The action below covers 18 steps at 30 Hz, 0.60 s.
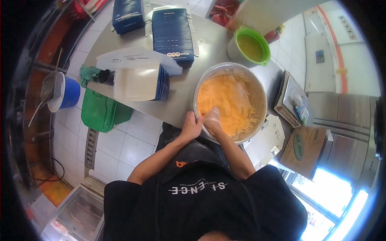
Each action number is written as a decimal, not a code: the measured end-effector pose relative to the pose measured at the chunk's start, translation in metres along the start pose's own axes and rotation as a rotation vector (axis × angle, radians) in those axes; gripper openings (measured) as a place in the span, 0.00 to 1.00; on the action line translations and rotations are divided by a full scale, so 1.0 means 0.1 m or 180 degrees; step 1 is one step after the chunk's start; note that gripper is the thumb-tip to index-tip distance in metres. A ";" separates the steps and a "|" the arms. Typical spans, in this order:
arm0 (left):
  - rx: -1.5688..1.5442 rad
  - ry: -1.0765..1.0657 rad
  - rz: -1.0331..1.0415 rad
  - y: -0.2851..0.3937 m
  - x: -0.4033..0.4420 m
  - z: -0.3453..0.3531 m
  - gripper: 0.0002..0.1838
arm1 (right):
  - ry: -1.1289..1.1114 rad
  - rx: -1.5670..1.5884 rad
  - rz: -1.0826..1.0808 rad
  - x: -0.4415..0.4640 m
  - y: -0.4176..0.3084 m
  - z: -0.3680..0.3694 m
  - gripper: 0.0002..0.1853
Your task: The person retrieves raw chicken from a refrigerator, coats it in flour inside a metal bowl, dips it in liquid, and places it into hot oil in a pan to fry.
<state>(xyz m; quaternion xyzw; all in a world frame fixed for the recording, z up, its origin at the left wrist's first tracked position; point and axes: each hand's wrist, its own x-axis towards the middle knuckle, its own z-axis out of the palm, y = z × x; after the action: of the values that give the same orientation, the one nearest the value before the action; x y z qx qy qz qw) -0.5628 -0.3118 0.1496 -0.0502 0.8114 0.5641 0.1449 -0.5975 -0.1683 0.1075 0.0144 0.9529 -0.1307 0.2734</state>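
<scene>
A large metal bowl (262, 86) stands on the steel table, holding a thick, lumpy orange mixture (237, 116). My left hand (192, 127) grips the near left rim of the bowl, its fingers closed over the edge. Inside the bowl, at the near left side, is my right hand (212, 119), which seems to wear a thin clear plastic glove. Its fingers are sunk in the mixture, so their pose is hidden. Some of the mixture is smeared up the bowl's inner wall.
A green strainer (265, 52) over a pot with yellowish liquid stands beyond the bowl. Dark blue cartons (171, 34) and a stack of open boxes (136, 82) lie on the table (181, 96). To the right are a scale (287, 98) and a cardboard box (301, 148).
</scene>
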 end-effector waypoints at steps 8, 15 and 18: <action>0.0045 -0.0048 -0.0121 -0.01 -0.03 -0.03 0.19 | 0.1002 0.0275 -0.0480 0.33 0.38 -0.16 0.23; 0.0025 -0.0100 0.0107 -0.01 0.00 -0.07 0.18 | 0.0483 -0.0278 -0.0541 0.34 0.22 -0.28 0.16; -0.0087 -0.0049 0.0029 0.10 -0.06 -0.10 0.17 | -0.0516 -0.0256 -0.1017 -0.03 0.08 -0.46 0.19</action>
<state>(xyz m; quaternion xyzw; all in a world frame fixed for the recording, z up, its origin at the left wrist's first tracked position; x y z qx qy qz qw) -0.5614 -0.3185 0.1632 -0.0441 0.8026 0.5762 0.1479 -0.6177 -0.1485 0.1449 -0.1587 0.9223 -0.1349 0.3255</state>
